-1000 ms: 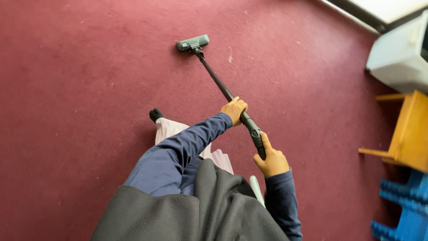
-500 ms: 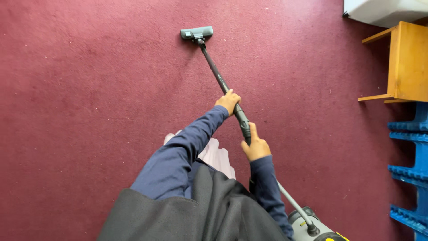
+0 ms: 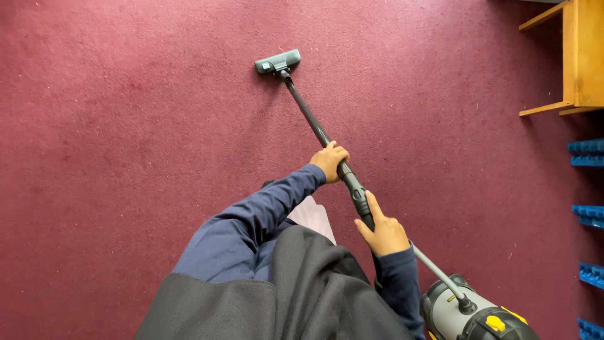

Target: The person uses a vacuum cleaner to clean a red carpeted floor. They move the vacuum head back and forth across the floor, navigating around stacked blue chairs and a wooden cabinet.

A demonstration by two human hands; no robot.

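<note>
Both my hands grip a black vacuum wand [image 3: 311, 119] that slants up across a dark red carpet [image 3: 126, 126]. My left hand [image 3: 330, 160] is closed around the tube further up. Lower down, my right hand [image 3: 381, 232] is closed on the handle end. The grey floor nozzle [image 3: 277, 62] lies flat on the carpet at the top centre. A grey hose [image 3: 434, 271] runs from the handle down to the grey and yellow vacuum body [image 3: 472, 315] at the bottom right. Both arms wear dark blue sleeves.
A wooden piece of furniture [image 3: 576, 56] stands at the top right. Blue plastic crates [image 3: 588, 214] line the right edge below it. Small pale specks dot the carpet. A grey garment hangs over my front at the bottom.
The view has shifted, so the vacuum body shows more fully at the bottom right and the wooden furniture sits higher. My hands sit a little lower in the picture, still holding the wand.
</note>
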